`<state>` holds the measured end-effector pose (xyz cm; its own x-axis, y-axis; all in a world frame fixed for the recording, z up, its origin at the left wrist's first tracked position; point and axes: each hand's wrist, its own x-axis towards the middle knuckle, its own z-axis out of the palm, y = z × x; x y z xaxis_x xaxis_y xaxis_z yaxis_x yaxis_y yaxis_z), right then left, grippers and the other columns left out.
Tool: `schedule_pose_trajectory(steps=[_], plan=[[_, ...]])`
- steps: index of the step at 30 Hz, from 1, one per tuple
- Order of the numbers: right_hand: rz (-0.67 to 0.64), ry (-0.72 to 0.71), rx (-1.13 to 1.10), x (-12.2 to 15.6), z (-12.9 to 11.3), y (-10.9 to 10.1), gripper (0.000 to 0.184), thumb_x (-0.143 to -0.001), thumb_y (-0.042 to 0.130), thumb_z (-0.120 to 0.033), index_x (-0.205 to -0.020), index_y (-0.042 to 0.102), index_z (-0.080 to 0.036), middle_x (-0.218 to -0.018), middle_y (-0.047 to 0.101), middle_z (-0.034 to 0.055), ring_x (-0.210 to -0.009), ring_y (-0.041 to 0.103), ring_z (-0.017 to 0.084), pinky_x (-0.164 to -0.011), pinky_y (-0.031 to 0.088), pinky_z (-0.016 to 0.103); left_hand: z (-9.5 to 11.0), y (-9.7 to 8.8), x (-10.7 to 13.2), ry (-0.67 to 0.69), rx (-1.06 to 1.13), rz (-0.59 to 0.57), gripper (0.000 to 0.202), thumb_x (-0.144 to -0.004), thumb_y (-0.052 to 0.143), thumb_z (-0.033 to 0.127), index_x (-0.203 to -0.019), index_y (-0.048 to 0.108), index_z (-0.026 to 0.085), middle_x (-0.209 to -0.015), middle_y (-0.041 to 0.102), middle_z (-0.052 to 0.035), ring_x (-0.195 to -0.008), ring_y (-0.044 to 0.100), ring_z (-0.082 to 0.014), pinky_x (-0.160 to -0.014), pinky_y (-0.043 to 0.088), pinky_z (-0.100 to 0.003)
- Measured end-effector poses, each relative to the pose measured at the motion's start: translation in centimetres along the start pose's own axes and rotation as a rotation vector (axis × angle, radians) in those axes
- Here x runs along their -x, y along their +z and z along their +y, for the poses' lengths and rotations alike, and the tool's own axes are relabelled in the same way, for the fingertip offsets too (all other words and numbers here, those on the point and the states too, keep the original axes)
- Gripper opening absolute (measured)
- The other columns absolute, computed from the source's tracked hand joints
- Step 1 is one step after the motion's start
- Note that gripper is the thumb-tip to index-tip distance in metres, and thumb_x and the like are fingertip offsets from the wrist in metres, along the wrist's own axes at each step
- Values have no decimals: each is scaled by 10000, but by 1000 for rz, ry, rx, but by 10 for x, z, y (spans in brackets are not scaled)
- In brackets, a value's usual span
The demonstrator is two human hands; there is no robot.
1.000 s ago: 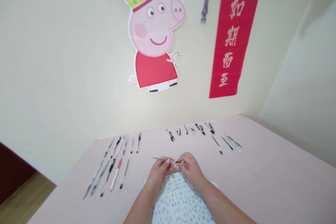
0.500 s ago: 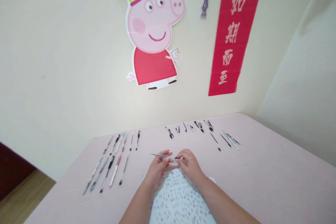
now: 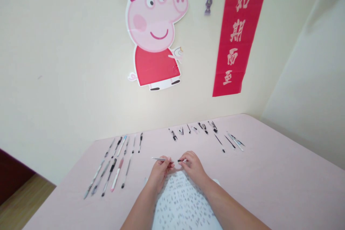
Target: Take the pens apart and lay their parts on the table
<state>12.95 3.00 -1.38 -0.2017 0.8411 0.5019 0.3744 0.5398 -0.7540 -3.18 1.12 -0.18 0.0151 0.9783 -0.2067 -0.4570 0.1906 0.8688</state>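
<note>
Pinching one slim pen [image 3: 161, 159], fingers of left hand [image 3: 159, 173] and right hand [image 3: 194, 167] meet over the pink table [image 3: 269, 172].

The thin pen [image 3: 159, 159] pinched in the left hand [image 3: 159, 173] looks like shiny metal, with a black plastic bit at the right hand [image 3: 194, 167] fingertips. The table [image 3: 269, 172] under the fingers is smooth matt pink. The pens [image 3: 113, 172] left of the fingers look like glossy plastic. The patterned cloth [image 3: 180, 205] behind the fingers looks soft and matt.
</note>
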Motion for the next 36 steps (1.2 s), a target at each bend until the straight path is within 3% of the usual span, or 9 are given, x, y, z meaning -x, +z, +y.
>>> schedule_pose_trajectory(steps=[12,17,36], plan=[[30,49,74,1,5,0,77,-717,581,-118,-727,595,-193,-760,603,32,-809,523,191,-756,390,317,-2,-4,-5,7,129,89,192,-664,735,214,-680,569,119,-619,607,-2,-563,586,-65,-531,505,-140],[-36,49,108,3,4,0,148,-661,592,-69,-726,608,-201,-806,585,30,-862,506,195,-787,389,320,-2,-6,-7,3,168,94,122,-722,679,153,-699,563,123,-633,615,-7,-562,592,-62,-535,518,-142],[-84,52,105,4,6,4,179,-656,597,-52,-725,638,-213,-864,594,47,-911,507,214,-829,404,361,-1,-5,-5,-7,123,51,169,-666,730,185,-698,578,121,-637,617,-5,-581,595,-69,-551,506,-146]])
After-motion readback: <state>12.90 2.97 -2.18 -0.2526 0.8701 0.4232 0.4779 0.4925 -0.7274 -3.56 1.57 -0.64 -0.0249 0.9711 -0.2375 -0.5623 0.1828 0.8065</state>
